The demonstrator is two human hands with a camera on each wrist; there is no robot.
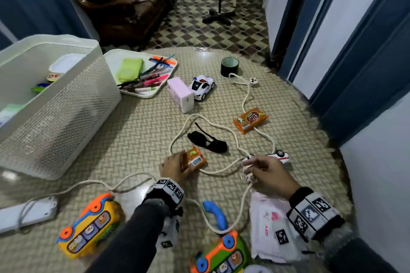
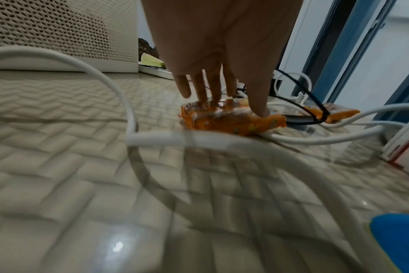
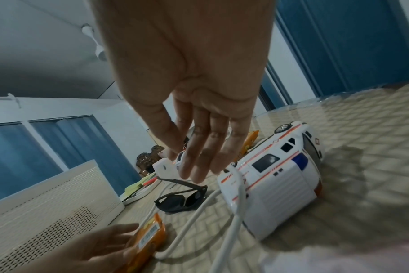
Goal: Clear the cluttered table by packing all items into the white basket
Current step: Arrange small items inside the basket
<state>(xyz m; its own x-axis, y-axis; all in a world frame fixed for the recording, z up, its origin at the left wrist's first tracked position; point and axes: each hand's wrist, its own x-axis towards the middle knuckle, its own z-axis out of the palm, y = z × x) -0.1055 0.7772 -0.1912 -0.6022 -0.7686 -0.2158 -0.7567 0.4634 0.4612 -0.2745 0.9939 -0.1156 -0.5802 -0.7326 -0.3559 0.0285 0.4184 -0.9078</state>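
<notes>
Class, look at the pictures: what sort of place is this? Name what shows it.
Probably a room in a home: a leather armchair on a checkered tile floor, blue curtains, and a toy-cluttered table.

A checkered tile floor (image 1: 199, 29) in brown and cream stretched beyond the round table (image 1: 310, 131) (its top showed a woven herringbone pattern under a glossy sheet). A dark leather armchair (image 1: 124, 11) with wooden arms stood at the back left. A black pole stand (image 1: 219, 13) rested on the tiles. Blue curtains (image 1: 366, 73) hung along white walls (image 1: 332, 17) on the right.
</notes>
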